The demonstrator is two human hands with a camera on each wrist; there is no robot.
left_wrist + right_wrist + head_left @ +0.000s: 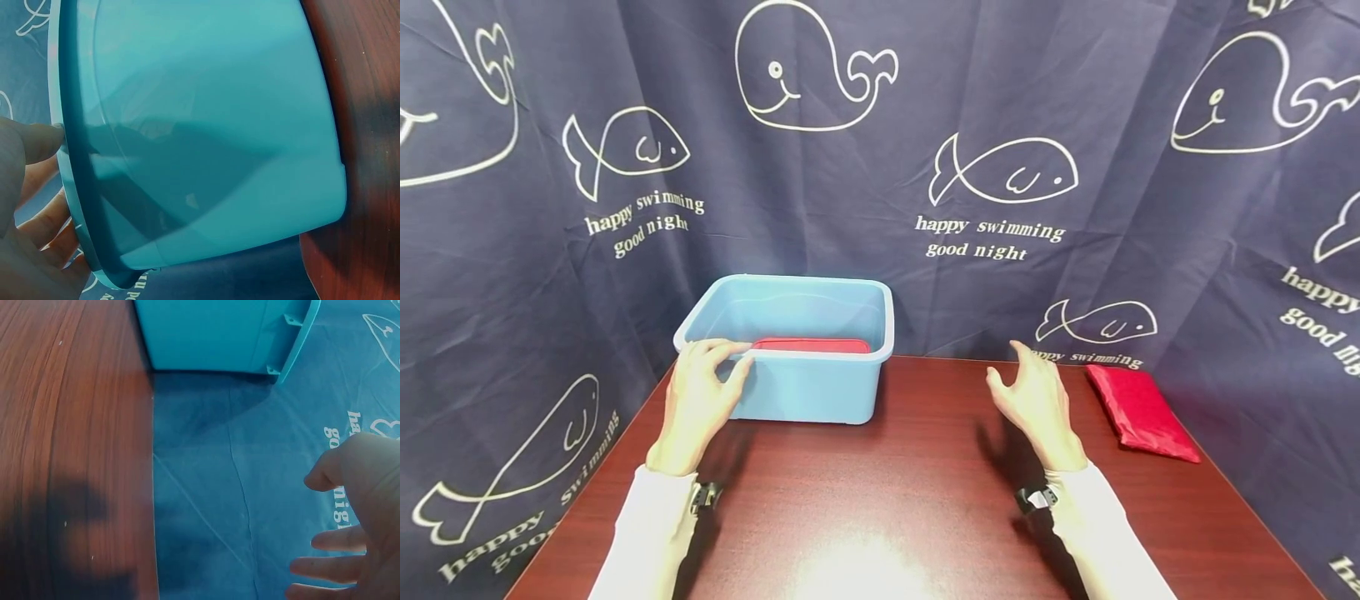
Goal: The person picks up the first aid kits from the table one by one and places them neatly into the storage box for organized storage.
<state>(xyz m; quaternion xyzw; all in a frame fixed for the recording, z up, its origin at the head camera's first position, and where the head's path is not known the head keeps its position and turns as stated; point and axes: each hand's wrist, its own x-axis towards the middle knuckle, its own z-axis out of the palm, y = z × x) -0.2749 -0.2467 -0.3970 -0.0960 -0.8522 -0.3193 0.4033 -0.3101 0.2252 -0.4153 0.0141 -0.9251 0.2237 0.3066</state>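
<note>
A light blue plastic bin (808, 387) stands at the back left of the table. My left hand (700, 400) is at its front left corner, pinching the front rim. In the left wrist view the thumb (44, 140) touches the rim, and the other fingers pass partly out of sight behind it. Inside the bin, the top of a red item (812, 344) with rounded corners shows; the rest is hidden by the front wall. My right hand (1033, 400) hovers over the table to the right of the bin, thumb and fingers spread apart, holding nothing.
A shiny red fabric pouch (1142, 412) lies flat near the table's right edge, beyond my right hand. The reddish-brown wooden table (895, 492) meets a dark blue curtain (925, 100) with white fish and whale drawings behind and at both sides.
</note>
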